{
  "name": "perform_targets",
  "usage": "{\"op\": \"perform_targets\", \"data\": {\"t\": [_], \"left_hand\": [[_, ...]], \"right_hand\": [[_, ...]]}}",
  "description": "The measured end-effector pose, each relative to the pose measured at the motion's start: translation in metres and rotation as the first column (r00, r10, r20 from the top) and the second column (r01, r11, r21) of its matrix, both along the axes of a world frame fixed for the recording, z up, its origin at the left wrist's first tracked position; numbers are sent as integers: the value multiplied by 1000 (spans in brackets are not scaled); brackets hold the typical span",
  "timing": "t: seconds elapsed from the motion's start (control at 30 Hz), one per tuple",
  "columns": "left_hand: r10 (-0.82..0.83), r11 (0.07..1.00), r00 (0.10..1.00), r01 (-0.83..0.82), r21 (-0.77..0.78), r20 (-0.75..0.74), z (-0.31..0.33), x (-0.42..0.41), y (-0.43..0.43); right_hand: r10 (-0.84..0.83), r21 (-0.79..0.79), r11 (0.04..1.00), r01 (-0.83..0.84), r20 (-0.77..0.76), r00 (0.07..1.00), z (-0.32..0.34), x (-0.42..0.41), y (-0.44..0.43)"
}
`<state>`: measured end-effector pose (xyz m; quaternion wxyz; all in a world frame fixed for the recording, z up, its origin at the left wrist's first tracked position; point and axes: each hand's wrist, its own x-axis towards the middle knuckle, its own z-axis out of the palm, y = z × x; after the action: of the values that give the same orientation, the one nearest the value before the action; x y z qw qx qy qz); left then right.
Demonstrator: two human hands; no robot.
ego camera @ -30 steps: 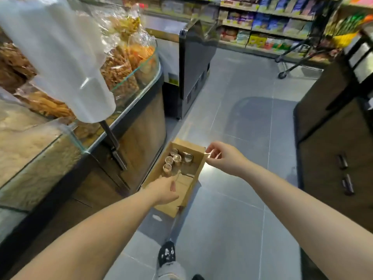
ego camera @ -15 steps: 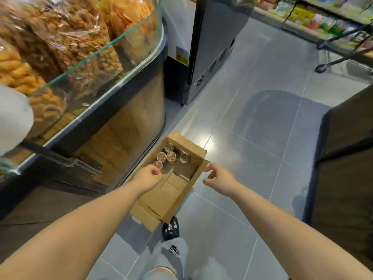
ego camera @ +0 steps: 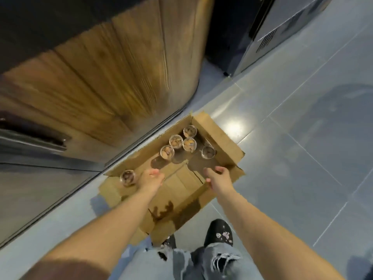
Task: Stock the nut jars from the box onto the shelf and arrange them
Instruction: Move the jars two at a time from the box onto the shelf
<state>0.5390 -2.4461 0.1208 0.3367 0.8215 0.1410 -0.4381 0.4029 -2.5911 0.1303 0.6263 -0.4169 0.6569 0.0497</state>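
Head view, looking steeply down

- We see the cardboard box (ego camera: 221, 136) lying open on the grey tiled floor (ego camera: 302, 118). Its long left side runs close along the base of a wood-fronted cabinet (ego camera: 113, 77).
- Five nut jars (ego camera: 189, 144) stand upright at the far end of the box. Four are bunched near the left wall, and the fifth jar (ego camera: 208, 152) stands a little apart to their right.
- We note a sixth jar (ego camera: 128, 177) at the box's left edge, nearer us and well apart from the cluster.
- The left hand (ego camera: 151, 179) reaches into the box just beside this sixth jar. Its fingers are drawn together and blurred, and we cannot tell whether they touch or hold anything.
- The right hand (ego camera: 217, 176) hangs over the box's right side, near the wall. The fingers are loosely bent, the thumb is apart, and we see nothing between them.
- Ripped pale jeans (ego camera: 214, 259) and a dark shoe (ego camera: 219, 231) sit at the bottom, by the near end of the box
- A dark appliance (ego camera: 272, 27) stands top right
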Motion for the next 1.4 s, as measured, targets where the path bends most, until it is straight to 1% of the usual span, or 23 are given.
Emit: {"op": "perform_targets", "data": {"t": [0.07, 0.13, 0.23, 0.3, 0.37, 0.43, 0.5, 0.63, 0.73, 0.9, 0.97, 1.03, 1.07, 1.13, 1.17, 1.23, 1.3, 1.4], "left_hand": [[124, 992, 991, -123, -7, 53, -51, 0, -4], [249, 968, 959, -244, -58, 134, -98, -1, -10], [370, 927, 907, -349, -135, 201, -154, 0, -23], [359, 932, 900, -333, -141, 246, -190, 6, -32], [286, 958, 909, -257, -131, 305, -223, 12, -39], [196, 980, 909, -178, -83, 369, -247, 19, -45], [150, 989, 905, -134, -67, 399, -262, 26, -51], [148, 988, 893, -117, -97, 425, -275, 37, -64], [147, 985, 877, -86, -152, 458, -281, 40, -82], [238, 969, 833, -170, -177, 500, -285, 35, -100], [216, 974, 831, -144, -177, 513, -282, 30, -94], [179, 979, 837, -98, -180, 518, -270, 24, -83], [163, 980, 839, -77, -182, 519, -259, 21, -76], [171, 975, 840, -71, -209, 515, -228, 15, -64], [173, 974, 840, -67, -218, 515, -207, 11, -57], [127, 977, 833, -10, -215, 539, -157, 2, -43], [86, 977, 835, 36, -209, 544, -95, -8, -30], [112, 965, 849, 32, -262, 516, 7, -29, -13]], "right_hand": [[-103, 4, 995, 103, 7, 995, -55, 12, -4], [-166, -40, 985, 166, 9, 986, -109, 21, -9], [-237, -140, 964, 224, -78, 968, -170, 34, -22], [-274, -192, 950, 245, -147, 950, -199, 44, -34], [-254, -235, 951, 201, -224, 941, -224, 54, -41], [-194, -287, 950, 119, -247, 949, -245, 60, -42], [-162, -342, 937, 69, -251, 954, -261, 63, -42], [-204, -339, 932, 129, -193, 960, -270, 67, -54], [-231, -336, 928, 158, -188, 955, -268, 67, -65], [-206, -376, 918, 127, -178, 962, -268, 66, -71], [-215, -445, 885, 138, -127, 968, -268, 65, -66], [-188, -531, 834, 150, -18, 982, -260, 66, -54], [-169, -552, 818, 161, 37, 985, -252, 65, -47], [-127, -539, 824, 173, 122, 984, -224, 62, -31], [-89, -532, 832, 155, 148, 985, -205, 58, -24], [31, -549, 832, 78, 186, 982, -161, 45, -11], [149, -565, 825, -2, 214, 965, -107, 31, -2], [232, -566, 822, -68, 222, 947, -15, 12, 13]]}}
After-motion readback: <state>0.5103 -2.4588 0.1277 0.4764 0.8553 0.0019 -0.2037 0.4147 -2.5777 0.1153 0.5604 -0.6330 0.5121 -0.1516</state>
